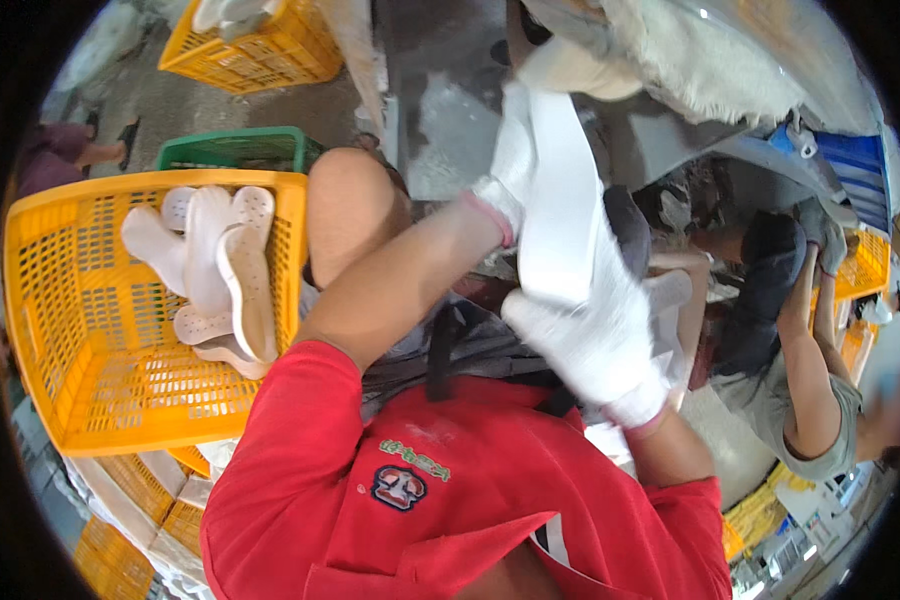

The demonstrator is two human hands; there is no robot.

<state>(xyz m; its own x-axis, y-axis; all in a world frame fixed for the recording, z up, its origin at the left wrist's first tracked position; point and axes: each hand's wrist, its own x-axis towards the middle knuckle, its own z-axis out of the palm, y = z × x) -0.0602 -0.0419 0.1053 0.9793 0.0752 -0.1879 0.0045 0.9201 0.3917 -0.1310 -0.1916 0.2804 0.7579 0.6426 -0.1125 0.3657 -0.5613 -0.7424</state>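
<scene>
I hold a long white shoe insole (557,225) lengthwise in front of me with both gloved hands. My left hand (510,155), in a white knit glove, is closed along its far left edge. Round the near end is my right hand (600,335), also white-gloved, with its thumb at the insole's lower left; this hand is somewhat blurred. The insole's far end lies close to a rounded beige piece (580,72) of the equipment ahead, and I cannot tell whether they touch. More pale insoles (670,300) show partly behind my right hand.
At my left stands a yellow plastic crate (60,310) with several perforated white insoles (210,250) in it. Beyond are a green crate (235,148) and another yellow crate (255,55). A fluffy, whitish dust-covered mass (710,60) hangs ahead. A co-worker (820,400) sits at the right.
</scene>
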